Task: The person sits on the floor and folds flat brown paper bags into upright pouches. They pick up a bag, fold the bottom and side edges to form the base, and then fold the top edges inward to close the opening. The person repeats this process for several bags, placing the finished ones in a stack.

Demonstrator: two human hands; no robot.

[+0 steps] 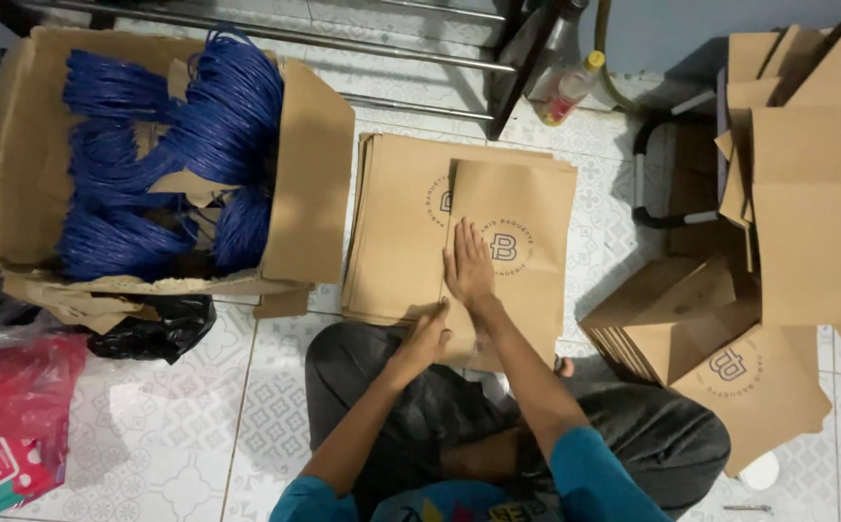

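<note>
A stack of flat brown paper bags lies on the tiled floor in front of me. One folded bag rests on top, toward the right. My right hand lies flat on this top bag, fingers spread and pointing away. My left hand pinches the bag's near edge at the bottom of the stack. Both forearms reach out over my crossed legs.
A large cardboard box of blue cord bundles stands at the left. More brown bags are piled at the right, with folded cardboard behind. A bottle and metal bars sit at the back. Red and black plastic bags lie lower left.
</note>
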